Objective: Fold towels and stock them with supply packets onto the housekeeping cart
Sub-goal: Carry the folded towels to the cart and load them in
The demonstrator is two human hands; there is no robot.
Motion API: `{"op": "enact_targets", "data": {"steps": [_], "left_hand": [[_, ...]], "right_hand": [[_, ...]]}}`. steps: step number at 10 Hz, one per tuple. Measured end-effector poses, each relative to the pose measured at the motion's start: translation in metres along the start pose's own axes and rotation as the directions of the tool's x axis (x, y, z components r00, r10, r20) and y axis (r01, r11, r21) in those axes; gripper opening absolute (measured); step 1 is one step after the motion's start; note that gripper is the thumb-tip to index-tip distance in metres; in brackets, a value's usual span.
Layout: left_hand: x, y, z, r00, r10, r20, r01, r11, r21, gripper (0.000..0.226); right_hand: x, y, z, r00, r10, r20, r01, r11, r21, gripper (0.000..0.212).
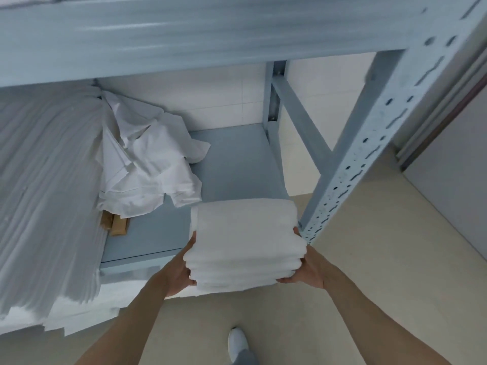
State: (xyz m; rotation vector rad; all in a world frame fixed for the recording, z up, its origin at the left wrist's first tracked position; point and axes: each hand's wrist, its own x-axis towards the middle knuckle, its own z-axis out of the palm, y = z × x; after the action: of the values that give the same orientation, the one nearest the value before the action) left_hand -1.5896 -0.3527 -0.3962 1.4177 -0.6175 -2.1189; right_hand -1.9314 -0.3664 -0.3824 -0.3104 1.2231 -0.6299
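Setting: pale tiled wall (224, 98) behind a grey-blue metal shelving unit; beige floor (369, 272) near and to the right.
Lower shelf: flat grey-blue shelf board (232, 164), bare across its right half back to the wall; its front lip (126, 267) runs leftward from under the towels.
Upper shelf: broad shelf edge (184, 35) spans the top of the view, overhanging the lower board.
Perforated post: slotted upright (369, 143) at the right near corner, rising diagonally; a plain diagonal brace (297, 114) runs behind it to the rear post.
Folded towels: white stack (245, 241) of several layers, its far part over the near right of the lower shelf, its near part jutting past the front lip over the floor; right edge just beside the perforated post.
Left hand: left hand (181, 272) grasps the stack's left side, fingers hidden underneath, thumb up along the edge.
Right hand: right hand (305, 270) grasps the stack's right side, thumb tip showing near the post, fingers curled under the bottom layer.
Crumpled linen: loose white cloth (147, 159) heaped on the shelf's left centre, apart from the stack.
Stacked sheets: blurred white pile (47, 193) filling the left, overhanging the front lip.
Brown packets: tan items (116, 225) partly under the crumpled linen, type unclear.
Foot: pale shoe (237, 343) on the floor at the near edge.
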Motion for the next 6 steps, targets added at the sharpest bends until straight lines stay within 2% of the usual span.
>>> {"op": "enact_targets", "data": {"steps": [2, 4, 6], "left_hand": [[-0.041, -0.029, 0.099, 0.987, 0.086, 0.138, -0.105, 0.985, 0.134, 0.07], [-0.056, -0.059, 0.219, 0.972, 0.111, 0.209, -0.168, 0.947, 0.275, 0.082], [-0.058, -0.063, 0.325, 0.955, 0.141, 0.26, -0.234, 0.897, 0.375, 0.079]], "right_hand": [[-0.1, 0.029, -0.079, 0.99, -0.143, 0.007, 0.143, 0.989, 0.047, 0.058], [-0.202, 0.045, -0.178, 0.958, -0.283, 0.051, 0.271, 0.949, 0.163, 0.051], [-0.285, 0.046, -0.249, 0.911, -0.408, -0.059, 0.412, 0.898, 0.155, 0.063]]}}
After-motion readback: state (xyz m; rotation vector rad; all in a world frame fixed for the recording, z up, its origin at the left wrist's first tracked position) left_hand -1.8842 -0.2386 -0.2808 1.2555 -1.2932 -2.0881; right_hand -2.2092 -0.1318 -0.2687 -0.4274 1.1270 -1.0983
